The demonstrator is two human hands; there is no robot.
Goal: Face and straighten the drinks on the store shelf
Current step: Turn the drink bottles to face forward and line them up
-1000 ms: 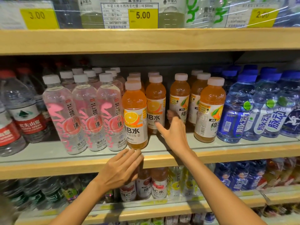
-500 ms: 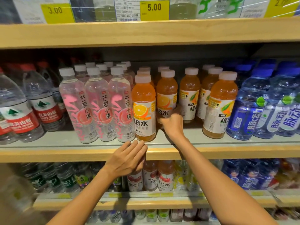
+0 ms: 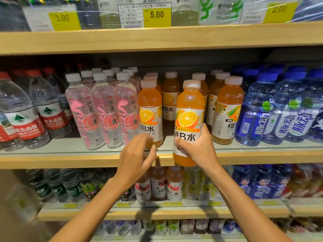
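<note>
Facing is incomplete: right hand (image 3: 197,147) fingers clamp the orange bottle (image 3: 189,119) forward of the shelf (image 3: 70,159), not yet seated; left hand (image 3: 138,159) fingers loosely apart, empty.

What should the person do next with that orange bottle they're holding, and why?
Probably set it down upright in the front row, label outward. The right grip holds the white-capped orange plastic bottle out past the wooden shelf edge, and a gap shows between the left front orange bottle and the right front orange bottle.
</note>
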